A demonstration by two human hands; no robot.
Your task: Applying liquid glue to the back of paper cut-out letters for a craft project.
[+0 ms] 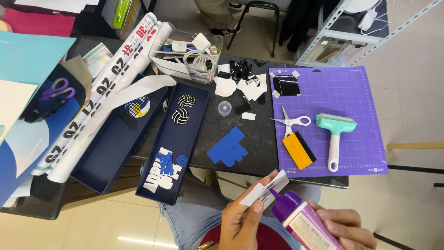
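The right hand (pixel 344 227) is partly cut off by the lower edge; its fingers wrap a purple glue bottle (pixel 300 220), the nozzle touching a white paper piece (pixel 263 190). The left hand (pixel 240 222) pinches this piece between thumb and fingers, perhaps folded. Beyond, on the table (pixel 208 134): blue cutout (pixel 227 148), scissors (pixel 291 122), roller (pixel 335 134), purple mat (pixel 351 92).

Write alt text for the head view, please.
The left hand holds a small white paper cutout while the right hand presses a purple glue bottle tip to it. Beyond lie a purple cutting mat, scissors and navy box lids.
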